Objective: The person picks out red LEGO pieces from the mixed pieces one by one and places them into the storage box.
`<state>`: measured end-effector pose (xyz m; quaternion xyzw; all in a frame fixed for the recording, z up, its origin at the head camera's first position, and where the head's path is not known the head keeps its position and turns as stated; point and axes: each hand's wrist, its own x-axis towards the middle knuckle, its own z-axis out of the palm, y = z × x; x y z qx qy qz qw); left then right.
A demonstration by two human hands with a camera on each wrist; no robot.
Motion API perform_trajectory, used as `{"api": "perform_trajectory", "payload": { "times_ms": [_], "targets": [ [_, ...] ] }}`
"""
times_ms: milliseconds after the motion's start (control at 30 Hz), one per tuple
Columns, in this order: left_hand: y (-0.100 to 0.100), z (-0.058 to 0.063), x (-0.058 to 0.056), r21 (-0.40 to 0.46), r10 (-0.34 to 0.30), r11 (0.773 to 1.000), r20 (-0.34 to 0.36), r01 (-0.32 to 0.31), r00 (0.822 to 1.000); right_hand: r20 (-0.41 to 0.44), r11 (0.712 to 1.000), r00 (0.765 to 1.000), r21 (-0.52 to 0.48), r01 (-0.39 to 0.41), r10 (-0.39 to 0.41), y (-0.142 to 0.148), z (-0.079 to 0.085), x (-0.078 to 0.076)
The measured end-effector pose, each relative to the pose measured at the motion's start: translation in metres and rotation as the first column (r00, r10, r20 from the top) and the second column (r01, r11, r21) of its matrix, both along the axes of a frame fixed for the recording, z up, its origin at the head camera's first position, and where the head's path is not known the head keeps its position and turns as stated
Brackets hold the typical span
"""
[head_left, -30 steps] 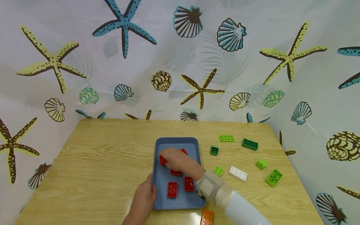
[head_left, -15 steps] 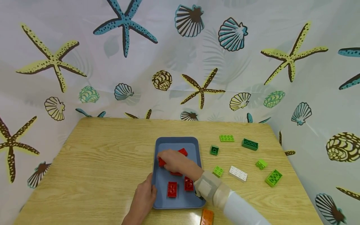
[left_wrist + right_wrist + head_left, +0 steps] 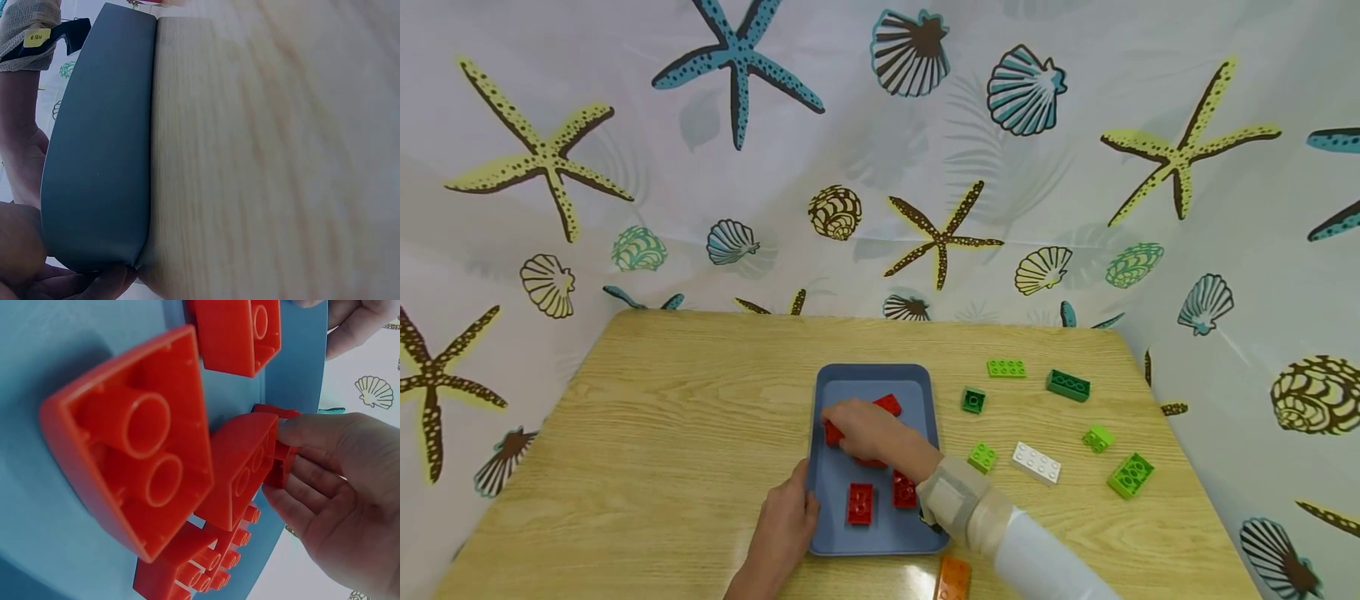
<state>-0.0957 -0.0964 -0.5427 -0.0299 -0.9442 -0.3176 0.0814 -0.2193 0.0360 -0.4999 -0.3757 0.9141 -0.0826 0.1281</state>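
Note:
A blue-grey tray [image 3: 838,537] with several red toy bricks inside lies in front of me. My left hand [image 3: 782,521] grips its left edge, thumb along the rim. In the left wrist view, fingertips [image 3: 109,284] curl at the bottom of the tray's outer wall [image 3: 100,144]. Reaching over the tray, my right hand [image 3: 865,427] pinches a red brick [image 3: 832,433] near the left wall. The right wrist view shows that brick [image 3: 284,464] between thumb and fingers, partly hidden behind a slope-sided red brick [image 3: 240,469]. Another hollow-side-up red brick [image 3: 134,437] appears close to the camera.
Right of the tray lie a white brick [image 3: 1037,462], dark green bricks [image 3: 1068,385] and several light green bricks [image 3: 1130,476]. An orange brick [image 3: 953,577] sits by the tray's near right corner. A patterned curtain [image 3: 850,125] hangs behind the wooden table [image 3: 662,433].
My right hand and wrist have shifted slightly left inside the tray, uncovering more of the red brick behind the hand. The left hand has stayed on the tray edge.

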Motion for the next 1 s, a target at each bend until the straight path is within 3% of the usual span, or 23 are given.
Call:
{"api": "perform_trajectory", "payload": {
  "times_ms": [767,1000],
  "targets": [
    [0.0014,0.0013,0.0000,0.009,-0.010,1.000,0.018,0.010,1.000,-0.012,0.999,1.000,0.028,0.020,-0.020,-0.0020,-0.0024,0.0024],
    [0.0004,-0.0001,0.0003,0.002,-0.009,1.000,-0.009,0.009,1.000,-0.035,0.999,0.999,0.048,0.017,-0.015,-0.0010,-0.0025,0.0043]
  ]
}}
